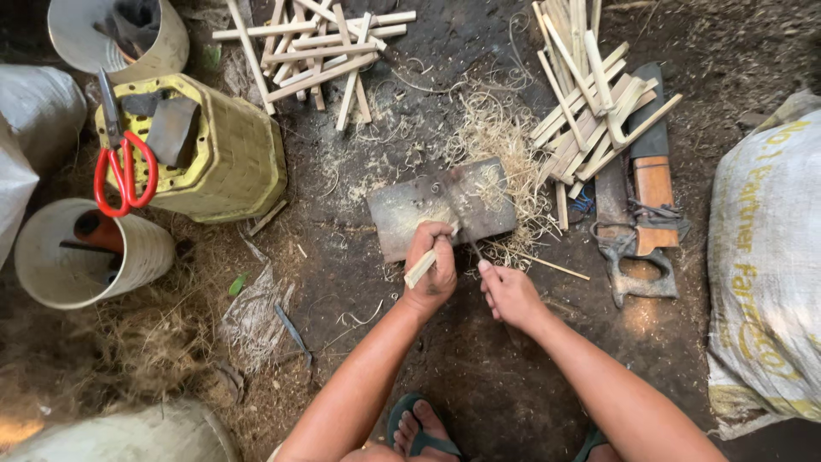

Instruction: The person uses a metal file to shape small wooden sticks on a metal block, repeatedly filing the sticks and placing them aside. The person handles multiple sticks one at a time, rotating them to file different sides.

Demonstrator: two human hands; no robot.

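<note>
The stick (421, 267) is a short pale piece of split wood, held on end over the near edge of the block (440, 208), a flat grey slab lying on the dirt floor (479, 376). Standing it there gives it a hard base to bear against. The left hand (432, 269) is clenched around it, fingers wrapped over the top half and the lower end poking out below the palm, which keeps it steady and upright.

The right hand (507, 295) sits just beside, closed in a pinch on something thin and dark that runs up toward the stick; it looks like a small blade, though it is too slim to tell for sure. Its point appears to meet the stick near the block's edge.

Shavings (500, 141) lie curled over and behind the block, thickest on its right, the side of the right hand. A pile of sticks (590, 94) lies right of them, within reach of that hand, and a second pile (312, 47) lies well apart at the top. Beside the right pile rest a saw (629, 257) and a broad knife (652, 171), handles toward the person.

On the left, a yellow basket (227, 154) lies on its side with red scissors (124, 175) hung at its mouth. Two pale buckets (85, 252) hold more tools. Sacks (765, 257) flank the spot.
</note>
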